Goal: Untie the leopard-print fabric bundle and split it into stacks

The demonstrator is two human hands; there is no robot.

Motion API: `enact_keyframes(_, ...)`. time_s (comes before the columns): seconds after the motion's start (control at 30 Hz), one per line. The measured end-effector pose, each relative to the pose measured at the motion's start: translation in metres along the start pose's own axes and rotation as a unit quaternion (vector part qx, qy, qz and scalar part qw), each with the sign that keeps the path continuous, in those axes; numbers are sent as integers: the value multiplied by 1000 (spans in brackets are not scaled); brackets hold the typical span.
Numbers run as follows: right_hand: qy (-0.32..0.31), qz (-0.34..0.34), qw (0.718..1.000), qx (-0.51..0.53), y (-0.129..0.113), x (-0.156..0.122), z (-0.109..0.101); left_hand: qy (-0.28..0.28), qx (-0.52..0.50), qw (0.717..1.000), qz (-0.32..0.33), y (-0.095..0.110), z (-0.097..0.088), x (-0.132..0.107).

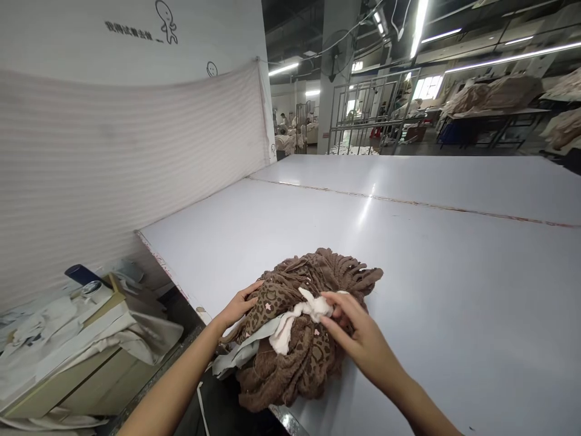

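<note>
A bundle of brown leopard-print fabric (pixel 318 272) with a fleecy side lies at the near edge of the table, partly hanging over it. Around its middle runs a white cloth strip (pixel 284 333), knotted on top. The thumb and forefinger of my right hand (pixel 358 333) pinch the strip at the knot; the other fingers are curled. On the left side of the bundle, my left hand (pixel 238 307) grips the fabric, its fingertips partly hidden in the folds. A pale grey-white piece of cloth (pixel 245 348) sticks out at the bundle's lower left.
The white table (pixel 445 290) stretches ahead, with a taped seam (pixel 408 201) across it. A light fabric sheet (pixel 136 139) hangs along the wall at left. Below left stands a box (pixel 104 375) with white cloth scraps. Metal rack frames (pixel 367 115) stand beyond the table.
</note>
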State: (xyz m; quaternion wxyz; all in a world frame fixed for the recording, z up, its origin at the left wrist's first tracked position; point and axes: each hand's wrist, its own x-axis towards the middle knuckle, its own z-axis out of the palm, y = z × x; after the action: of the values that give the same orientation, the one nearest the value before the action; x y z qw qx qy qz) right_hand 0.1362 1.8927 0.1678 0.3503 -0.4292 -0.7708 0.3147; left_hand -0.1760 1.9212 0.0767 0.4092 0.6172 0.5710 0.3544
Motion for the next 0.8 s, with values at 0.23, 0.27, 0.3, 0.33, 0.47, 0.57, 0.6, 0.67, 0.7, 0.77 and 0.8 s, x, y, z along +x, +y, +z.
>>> enact_keyframes(0.23, 17, 5, 994, -105, -11, -4, 40, 52, 42, 997, -28, 58, -24, -30)
enact_keyframes(0.27, 23, 5, 993, -115, -12, -3, 42, 69, 46, 996, -22, 74, -25, -36)
enact_keyframes(0.3, 27, 3, 992, -124, -13, -1, 43, 80, 50, 995, -11, 90, -24, -43)
enact_keyframes(0.33, 29, 0, 991, -132, -14, 0, 44, 78, 61, 995, 8, 106, -20, -49)
enact_keyframes(0.47, 33, -16, 989, -141, -15, 7, 42, -41, 182, 980, 67, 144, 10, -61)
enact_keyframes(0.57, 33, -32, 991, -124, -11, 12, 41, -32, 216, 973, 75, 141, 32, -54)
enact_keyframes(0.6, 33, -38, 993, -111, -8, 13, 40, -19, 221, 972, 79, 138, 37, -50)
enact_keyframes(0.67, 36, -49, 995, -74, -1, 14, 39, -3, 237, 967, 89, 133, 44, -45)
enact_keyframes(0.7, 41, -53, 996, -51, 2, 14, 39, 1, 245, 965, 96, 133, 47, -43)
enact_keyframes(0.77, 59, -56, 997, -5, 8, 13, 40, -3, 260, 960, 108, 133, 52, -40)
enact_keyframes(0.8, 72, -55, 996, 15, 11, 11, 40, -9, 265, 958, 111, 134, 54, -39)
